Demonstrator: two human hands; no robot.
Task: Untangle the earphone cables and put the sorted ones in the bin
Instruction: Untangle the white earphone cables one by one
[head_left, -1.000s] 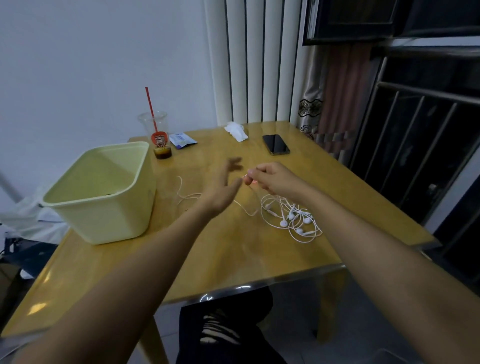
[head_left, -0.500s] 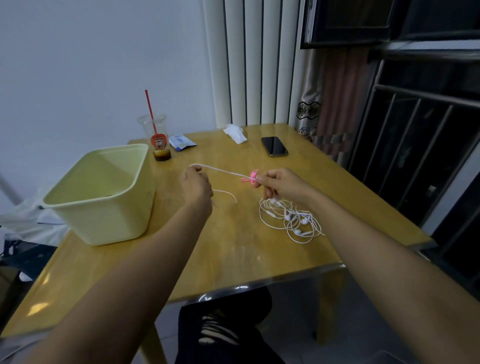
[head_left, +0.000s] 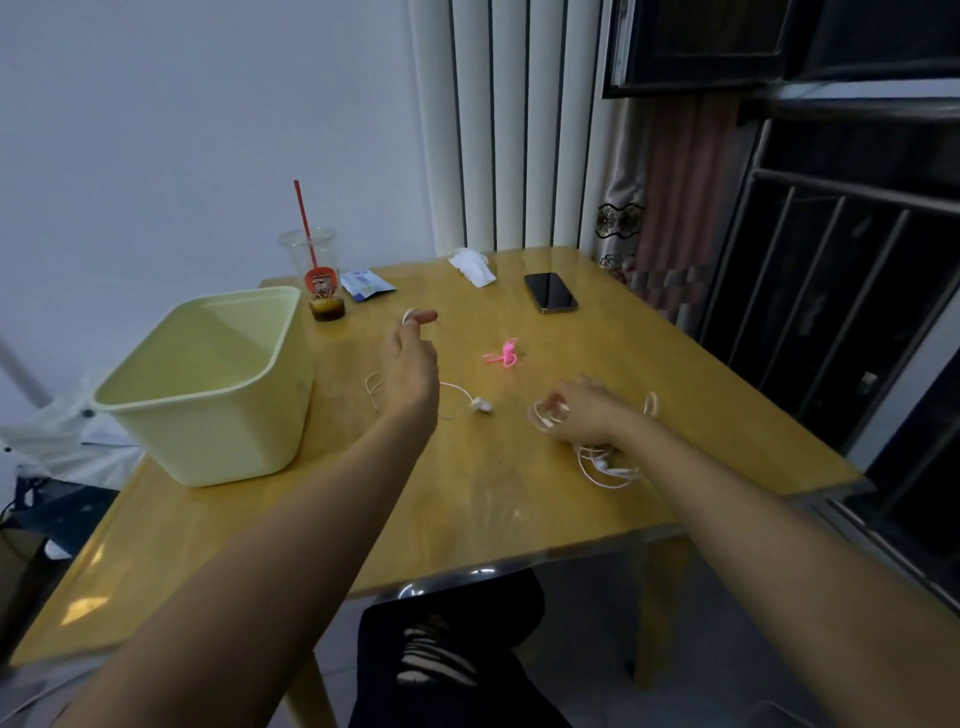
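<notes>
A pale yellow bin (head_left: 208, 441) stands on the wooden table (head_left: 519, 519). Just right of the bin, the left hand (head_left: 408, 364) is raised, pinching a loose earphone cable (head_left: 457, 400) at its fingertips. Farther right of the bin, a pink clip (head_left: 503, 356) lies on the wood. Farther right still, the blurred right hand (head_left: 582, 415) curls into loops of the earphone tangle (head_left: 605, 465). Behind the bin stands a cup (head_left: 311, 265) with a red straw, and well right of the bin lies a phone (head_left: 550, 292).
</notes>
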